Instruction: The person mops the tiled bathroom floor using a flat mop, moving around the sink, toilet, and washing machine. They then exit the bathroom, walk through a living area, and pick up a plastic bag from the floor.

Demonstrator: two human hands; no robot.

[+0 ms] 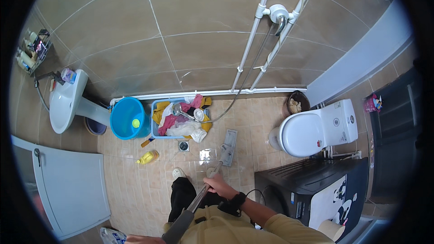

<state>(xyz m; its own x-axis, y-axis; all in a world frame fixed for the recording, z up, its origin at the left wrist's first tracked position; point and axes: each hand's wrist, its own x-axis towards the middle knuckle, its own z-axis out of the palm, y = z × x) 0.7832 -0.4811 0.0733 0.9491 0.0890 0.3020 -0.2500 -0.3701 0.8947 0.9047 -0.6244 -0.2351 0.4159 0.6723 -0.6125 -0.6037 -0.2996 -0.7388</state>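
Note:
My right hand (218, 186) is closed around the metal pole of a flat mop (197, 201), with a black band on the wrist. At the bottom edge, my left hand (144, 240) is at the dark grey grip of the same pole, partly cut off by the picture's rim. The rectangular mop head (230, 147) lies flat on the tiled floor ahead of my feet, to the right of the floor drain (183, 146).
A blue basin of clothes (154, 122) with a shower head on top, a blue bucket (126, 135), a yellow bottle (148, 157) and a brush (147, 142) stand or lie ahead-left. A toilet (302, 135), wastebasket (287, 108) and black washing machine (288, 179) are right; a white door (74, 186) is left.

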